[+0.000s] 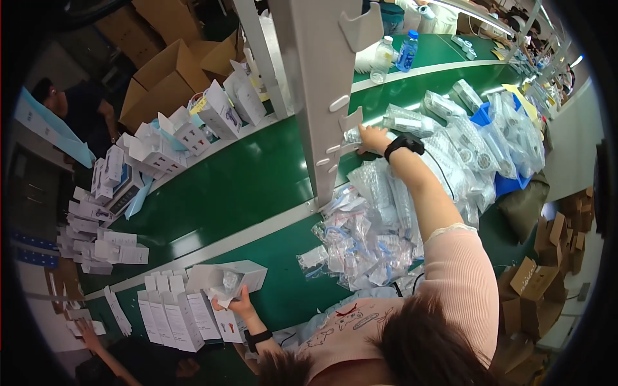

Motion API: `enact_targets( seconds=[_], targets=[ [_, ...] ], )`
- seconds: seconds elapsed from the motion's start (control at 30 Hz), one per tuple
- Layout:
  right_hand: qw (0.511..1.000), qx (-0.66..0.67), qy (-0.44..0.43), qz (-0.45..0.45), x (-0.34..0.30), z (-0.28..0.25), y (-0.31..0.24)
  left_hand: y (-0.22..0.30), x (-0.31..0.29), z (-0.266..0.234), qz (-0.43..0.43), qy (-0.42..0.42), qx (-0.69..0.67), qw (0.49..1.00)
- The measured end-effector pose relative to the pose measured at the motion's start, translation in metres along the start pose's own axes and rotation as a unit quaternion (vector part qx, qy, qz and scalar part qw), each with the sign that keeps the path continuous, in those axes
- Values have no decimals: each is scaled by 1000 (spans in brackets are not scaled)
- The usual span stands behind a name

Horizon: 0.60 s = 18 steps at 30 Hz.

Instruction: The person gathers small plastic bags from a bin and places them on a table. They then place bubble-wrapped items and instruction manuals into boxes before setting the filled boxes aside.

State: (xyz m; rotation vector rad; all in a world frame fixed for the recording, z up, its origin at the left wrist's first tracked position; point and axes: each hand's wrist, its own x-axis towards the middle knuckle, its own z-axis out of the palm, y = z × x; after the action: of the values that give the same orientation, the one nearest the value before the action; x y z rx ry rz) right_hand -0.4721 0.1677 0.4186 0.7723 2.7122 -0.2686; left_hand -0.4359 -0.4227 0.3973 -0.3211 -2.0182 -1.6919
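Observation:
My left hand (241,307) is closed on the side of an open white carton (252,275) that lies tilted on the green bench. Inside that carton's mouth sits a clear-wrapped item (231,280); its kind is hidden by the wrapping. Stretched out to the far side, my right hand (374,139) has its fingers around the end of a bubble-wrapped item (352,136), partly hidden behind the metal post. Below and right of that hand lies a heap of bubble-wrapped packs (376,186). Nearer to me are small clear bags (351,244) with white and blue parts.
A grey metal post (309,96) rises between my hands. Several white cartons (170,315) stand in a row at the left. A blue bin (512,183) holds wrapped packs at the right. Two bottles, one clear (382,61) and one blue (407,51), stand beyond. Other people work nearby.

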Motion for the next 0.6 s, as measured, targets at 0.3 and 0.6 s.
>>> enact_targets(
  seconds=[0.3, 0.6],
  targets=[
    [961, -274, -13, -12, 0, -73, 42, 4, -14, 9, -8, 1, 48, 999],
    [957, -266, -116, -12, 11, -29, 133, 15, -8, 20, -56, 48, 1, 997]
  ],
)
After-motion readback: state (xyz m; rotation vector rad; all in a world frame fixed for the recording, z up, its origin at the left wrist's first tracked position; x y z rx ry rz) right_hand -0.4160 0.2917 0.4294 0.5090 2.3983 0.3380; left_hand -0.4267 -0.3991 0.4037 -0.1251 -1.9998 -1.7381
